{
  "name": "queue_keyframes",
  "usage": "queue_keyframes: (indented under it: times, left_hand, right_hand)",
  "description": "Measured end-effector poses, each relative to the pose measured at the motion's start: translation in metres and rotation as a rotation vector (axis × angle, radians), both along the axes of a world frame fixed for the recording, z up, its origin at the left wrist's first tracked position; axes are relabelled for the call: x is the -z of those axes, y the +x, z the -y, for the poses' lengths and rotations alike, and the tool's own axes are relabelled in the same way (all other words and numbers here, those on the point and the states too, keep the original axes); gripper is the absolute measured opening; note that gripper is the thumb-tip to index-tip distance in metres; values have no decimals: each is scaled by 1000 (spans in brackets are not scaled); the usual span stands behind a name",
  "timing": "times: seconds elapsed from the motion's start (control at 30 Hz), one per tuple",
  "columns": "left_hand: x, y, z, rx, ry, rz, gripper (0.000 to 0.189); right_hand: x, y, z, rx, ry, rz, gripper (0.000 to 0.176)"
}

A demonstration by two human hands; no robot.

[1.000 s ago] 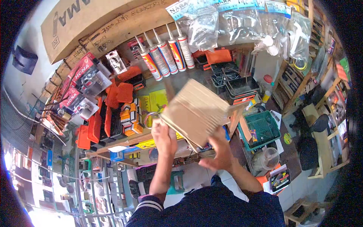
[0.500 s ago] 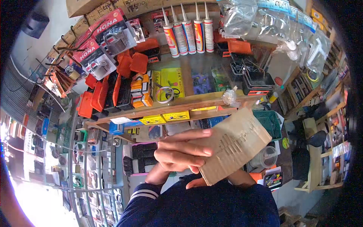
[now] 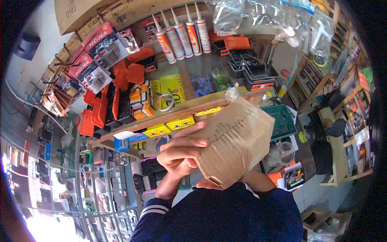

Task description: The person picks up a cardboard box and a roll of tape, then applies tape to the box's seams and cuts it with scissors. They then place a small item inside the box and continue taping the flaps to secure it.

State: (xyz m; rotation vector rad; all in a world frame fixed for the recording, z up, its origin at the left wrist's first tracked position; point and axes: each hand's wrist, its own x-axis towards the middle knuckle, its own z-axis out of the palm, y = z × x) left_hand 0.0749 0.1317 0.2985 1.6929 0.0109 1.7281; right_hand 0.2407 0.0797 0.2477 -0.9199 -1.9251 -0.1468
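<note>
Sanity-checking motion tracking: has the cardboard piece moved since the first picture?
Yes. Against the green basket, the cardboard piece has shifted right: it was left of the basket in view, and now overlaps its left side.

The tan flat cardboard piece (image 3: 238, 139) looks like matt paper board, creased and rough along its ridged marks, with a faint sheen on its right part. The long brown wooden shelf edge (image 3: 189, 112) shows matt, grainy wood. The white-and-red upright sealant tubes (image 3: 192, 37) have smooth, slightly glossy plastic surfaces. The green rectangular openwork basket (image 3: 278, 121) is plastic, the clear round tub (image 3: 284, 153) shiny see-through plastic, and the dark navy shirt (image 3: 225, 213) matt cloth.
</note>
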Motion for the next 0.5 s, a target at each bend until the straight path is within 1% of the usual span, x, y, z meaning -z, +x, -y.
queue_keyframes:
  times: [0.03, 0.07, 0.17, 0.3, 0.37, 0.43, 0.47, 0.5]
  left_hand:
    - [-1, 2, 2, -62, -33, 20, 34]
    - [-3, 6, 4, -61, -77, 27, 36]
    - [1, 8, 0, -74, -9, -12, 37]
    - [21, 9, 4, -78, -61, 19, 29]
    - [29, 13, 2, -79, -13, 50, 26]
    - [37, 20, 5, -451, -236, 64, 33]
    - [42, 30, -4, -491, -245, 168, 29]
    - [76, 29, -17, -518, -412, 247, 24]
  right_hand:
    - [1, 1, 1, 6, 4, -3, 48]
    - [1, 2, 3, 10, 4, -3, 47]
    - [2, 2, 6, 18, 8, -11, 45]
    - [-2, 4, 7, 16, 13, 2, 43]
    - [-5, 4, 6, -2, 14, 22, 41]
    - [-12, 6, -1, -33, 6, 55, 40]
    - [-18, 8, -7, -50, -8, 69, 39]
    - [-27, 11, -17, -73, -87, 30, 39]
